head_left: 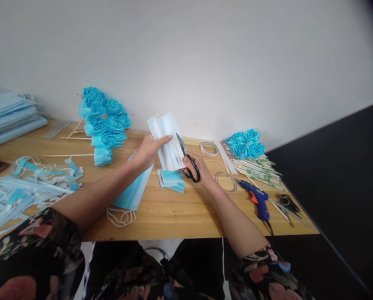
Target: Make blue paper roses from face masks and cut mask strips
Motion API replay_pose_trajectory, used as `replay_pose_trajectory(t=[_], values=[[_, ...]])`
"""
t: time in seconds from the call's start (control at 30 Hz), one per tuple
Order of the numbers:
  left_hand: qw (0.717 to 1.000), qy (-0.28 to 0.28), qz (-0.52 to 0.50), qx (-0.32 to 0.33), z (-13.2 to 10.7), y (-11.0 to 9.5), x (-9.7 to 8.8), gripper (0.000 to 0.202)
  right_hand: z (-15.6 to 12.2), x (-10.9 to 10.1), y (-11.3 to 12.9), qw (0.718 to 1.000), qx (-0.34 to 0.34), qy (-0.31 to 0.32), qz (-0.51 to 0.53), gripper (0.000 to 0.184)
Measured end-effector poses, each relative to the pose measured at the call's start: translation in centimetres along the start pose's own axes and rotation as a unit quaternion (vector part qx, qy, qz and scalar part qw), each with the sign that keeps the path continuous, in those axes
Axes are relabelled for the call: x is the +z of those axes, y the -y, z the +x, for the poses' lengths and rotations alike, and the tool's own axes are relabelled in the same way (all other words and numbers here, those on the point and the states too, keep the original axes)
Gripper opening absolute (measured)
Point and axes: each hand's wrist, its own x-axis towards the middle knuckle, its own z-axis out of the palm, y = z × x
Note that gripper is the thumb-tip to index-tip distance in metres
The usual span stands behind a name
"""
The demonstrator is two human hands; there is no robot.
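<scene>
A pale blue and white face mask (168,154) is held up above the table, gripped at its left edge by my left hand (150,146) with the thumb across its front. My right hand (196,164) holds black-handled scissors (191,167), their blades pointing up along the mask's right side. Whether the blades are cutting into it I cannot tell. Below the mask lie several cut blue mask pieces (173,180). Under my left forearm rests another blue face mask (132,189) with white ear loops, partly hidden by the arm.
Cut mask strips (27,187) are heaped at left, near stacked masks (11,114). Blue fabric roses (105,121) stand behind them. At right are more roses (245,143), wrapped sticks (261,171), tape rolls (226,182) and a blue glue gun (259,201). A wall (186,62) backs the table.
</scene>
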Motion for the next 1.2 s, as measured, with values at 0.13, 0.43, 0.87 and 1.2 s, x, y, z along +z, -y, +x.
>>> replay_pose_trajectory(t=[0.13,0.43,0.87,1.2], values=[[1.0,0.0,0.004,0.003,-0.2,0.0,0.2,0.045,0.1,-0.2,0.1,1.0,-0.022,0.021,0.003,0.062],[0.999,-0.001,0.04,0.0,-0.2,1.1,0.2,0.048,-0.1,0.0,1.1,0.999,-0.043,0.003,0.018,0.062],[0.999,-0.006,0.035,0.004,-0.1,1.3,0.1,0.05,0.1,0.0,0.6,0.998,-0.059,-0.018,-0.029,0.062],[0.999,-0.004,0.033,0.005,-0.1,1.1,0.1,0.052,0.1,-0.1,0.0,0.997,-0.076,-0.014,-0.032,0.058]])
